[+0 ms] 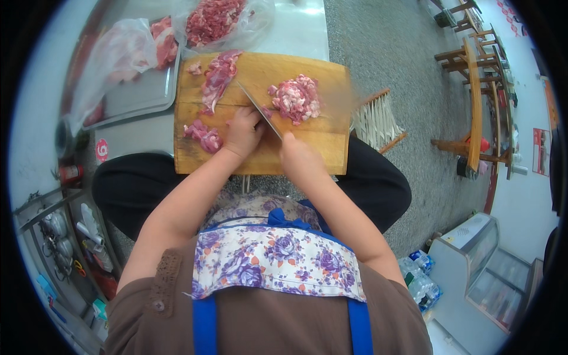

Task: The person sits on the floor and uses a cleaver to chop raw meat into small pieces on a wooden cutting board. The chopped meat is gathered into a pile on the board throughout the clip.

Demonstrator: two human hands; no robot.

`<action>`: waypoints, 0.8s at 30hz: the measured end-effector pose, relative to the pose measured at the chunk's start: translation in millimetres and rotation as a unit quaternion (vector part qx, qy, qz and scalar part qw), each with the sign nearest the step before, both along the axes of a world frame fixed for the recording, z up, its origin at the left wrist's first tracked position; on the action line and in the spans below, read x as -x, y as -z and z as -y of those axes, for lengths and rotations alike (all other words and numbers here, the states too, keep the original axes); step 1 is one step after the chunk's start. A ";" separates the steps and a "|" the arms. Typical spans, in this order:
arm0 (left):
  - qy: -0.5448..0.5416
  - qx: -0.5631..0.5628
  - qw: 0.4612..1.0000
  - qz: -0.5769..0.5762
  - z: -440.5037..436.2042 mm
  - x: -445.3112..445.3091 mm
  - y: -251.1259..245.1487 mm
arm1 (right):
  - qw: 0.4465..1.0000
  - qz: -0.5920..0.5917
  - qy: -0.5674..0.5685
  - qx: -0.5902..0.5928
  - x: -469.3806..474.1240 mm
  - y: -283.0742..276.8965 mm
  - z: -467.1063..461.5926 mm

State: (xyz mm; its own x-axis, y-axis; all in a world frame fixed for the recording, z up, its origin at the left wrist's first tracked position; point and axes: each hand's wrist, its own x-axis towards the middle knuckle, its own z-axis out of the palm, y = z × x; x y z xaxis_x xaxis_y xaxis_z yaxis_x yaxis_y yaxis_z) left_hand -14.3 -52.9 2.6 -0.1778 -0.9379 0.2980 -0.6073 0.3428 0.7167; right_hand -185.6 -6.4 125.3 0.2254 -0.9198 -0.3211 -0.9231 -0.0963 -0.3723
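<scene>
My right hand (301, 153) grips the handle of a kitchen knife (262, 111), its blade slanting up and left over a wooden cutting board (333, 146). Just left of the blade, my left hand (243, 131) rests with curled fingers, close to a small piece of meat (266, 112) by the blade. Whether those fingers pinch anything is hidden. A long slab of raw meat (219, 76) lies at the board's upper left. Chopped meat (296, 98) is heaped right of the knife. A few meat chunks (204, 136) sit at the lower left.
Beyond the board, a plastic bag (262, 26) holds minced meat (211, 20). To the left, a metal tray (137, 95) bears bagged meat (165, 42). A stool with a woven seat (377, 120) stands at the right. Wooden benches (474, 106) line the far right.
</scene>
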 end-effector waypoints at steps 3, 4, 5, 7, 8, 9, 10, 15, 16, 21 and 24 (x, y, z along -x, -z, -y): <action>0.012 0.016 1.000 0.016 -0.2 0.2 -4.9 | 0.999 -0.005 -0.001 0.042 -16.0 21.8 24.3; 0.004 0.015 1.000 0.024 -0.8 0.1 -5.2 | 0.999 -0.009 0.000 0.036 -13.5 23.9 21.6; -0.004 0.014 0.999 0.032 -3.1 0.4 -4.1 | 0.999 -0.014 0.002 0.030 -10.4 24.9 16.5; -0.018 0.009 0.999 0.042 0.5 2.3 -5.0 | 0.999 -0.012 0.001 0.034 3.7 28.8 4.6; -0.025 0.002 0.999 0.047 1.8 2.2 -6.1 | 0.999 -0.004 -0.001 0.041 19.0 31.1 -10.4; -0.030 -0.009 0.998 0.050 0.8 2.5 -7.2 | 0.999 0.004 -0.003 0.045 33.2 28.6 -26.7; -0.040 -0.017 0.998 0.046 0.6 3.4 -9.1 | 0.999 -0.018 0.004 0.030 44.2 20.7 -40.3; -0.100 -0.030 0.993 -0.052 -7.9 2.5 -18.7 | 0.999 -0.029 0.036 0.027 64.5 -11.5 -63.5; -0.076 -0.028 0.996 -0.038 -7.1 -0.1 -17.7 | 0.998 -0.024 0.036 0.039 61.0 -13.4 -63.7; 0.007 0.024 1.000 0.011 -3.8 -9.6 -9.0 | 0.999 -0.021 0.009 0.039 35.5 -11.4 -55.5; 0.004 0.023 1.000 0.017 -7.9 -10.6 -10.2 | 1.000 -0.017 0.005 0.015 31.3 -2.5 -54.4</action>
State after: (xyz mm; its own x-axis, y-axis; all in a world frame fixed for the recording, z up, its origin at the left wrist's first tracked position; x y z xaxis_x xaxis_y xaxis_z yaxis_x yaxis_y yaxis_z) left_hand -3.7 -45.0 12.8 -0.1968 -0.9214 0.3351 -0.6280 0.3810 0.6786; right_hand -216.9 48.0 127.9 0.2051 -0.9317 -0.2997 -0.9362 -0.0974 -0.3378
